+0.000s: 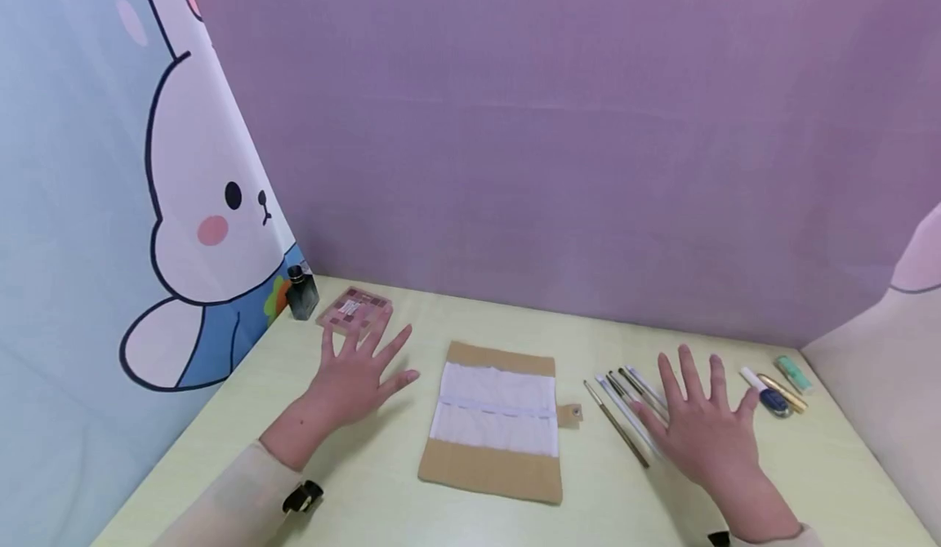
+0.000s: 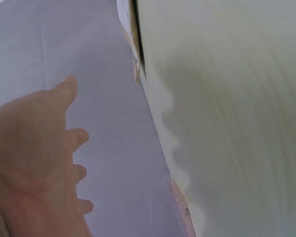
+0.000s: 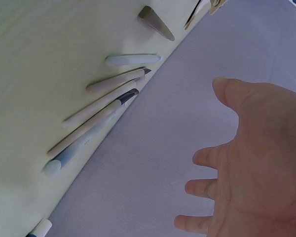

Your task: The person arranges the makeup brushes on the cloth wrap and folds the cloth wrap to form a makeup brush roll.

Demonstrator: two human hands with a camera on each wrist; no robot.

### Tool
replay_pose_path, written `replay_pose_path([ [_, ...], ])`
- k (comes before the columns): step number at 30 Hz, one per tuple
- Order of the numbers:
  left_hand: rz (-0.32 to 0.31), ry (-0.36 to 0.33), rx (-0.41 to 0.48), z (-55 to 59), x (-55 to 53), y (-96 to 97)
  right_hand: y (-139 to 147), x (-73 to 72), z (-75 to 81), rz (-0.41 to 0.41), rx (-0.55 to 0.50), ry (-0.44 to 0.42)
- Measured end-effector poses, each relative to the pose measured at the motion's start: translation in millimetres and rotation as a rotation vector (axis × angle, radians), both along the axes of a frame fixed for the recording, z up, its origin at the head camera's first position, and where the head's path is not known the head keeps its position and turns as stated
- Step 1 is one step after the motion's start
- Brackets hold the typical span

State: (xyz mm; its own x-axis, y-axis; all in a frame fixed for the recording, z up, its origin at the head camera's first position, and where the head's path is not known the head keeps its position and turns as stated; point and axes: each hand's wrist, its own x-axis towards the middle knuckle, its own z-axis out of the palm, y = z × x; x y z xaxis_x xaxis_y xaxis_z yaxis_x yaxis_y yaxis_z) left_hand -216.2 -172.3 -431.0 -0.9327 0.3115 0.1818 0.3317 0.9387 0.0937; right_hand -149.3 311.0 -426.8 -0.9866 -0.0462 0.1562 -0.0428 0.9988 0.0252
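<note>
Left grip [image 1: 351, 388], fingers spread, lower left of the head view, near pink palette [image 1: 353, 299]; right grip [image 1: 711, 437], fingers spread, lower right, near slim brushes [image 1: 617, 424]; tan-and-white fabric case [image 1: 494, 434] lies flat on surface [image 1: 375, 490], lower centre, between both; dark bottle [image 1: 301, 297], left, beside palette.

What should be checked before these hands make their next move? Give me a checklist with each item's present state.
1. Left hand free: ok; fingers spread, holding nothing.
2. Right hand free: ok; fingers spread, holding nothing.
3. Fabric case unfolded: ok; it lies flat on the table, its strap sticking out unfastened.
4. Brushes inside the case: not ok; they lie on the table to its right.
5. Brushes fully visible from the head camera: not ok; the right hand covers part of some.
6. Dark bottle upright: ok.
</note>
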Motion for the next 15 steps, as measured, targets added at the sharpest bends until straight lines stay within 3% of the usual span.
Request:
replay_pose_path([
  [8, -0.040, 0.005, 0.062, -6.2, 0.2, -2.7, -0.1, -0.2, 0.8, 0.005, 0.007, 0.012],
  [12, -0.067, -0.003, 0.037, -3.5, 1.3, -0.8, -0.9, -1.3, 1.5, 0.015, 0.017, 0.019],
  [15, -0.117, -0.053, 0.015, -3.7, 2.3, 2.7, -2.1, -1.6, 2.0, 0.021, 0.021, 0.016],
])
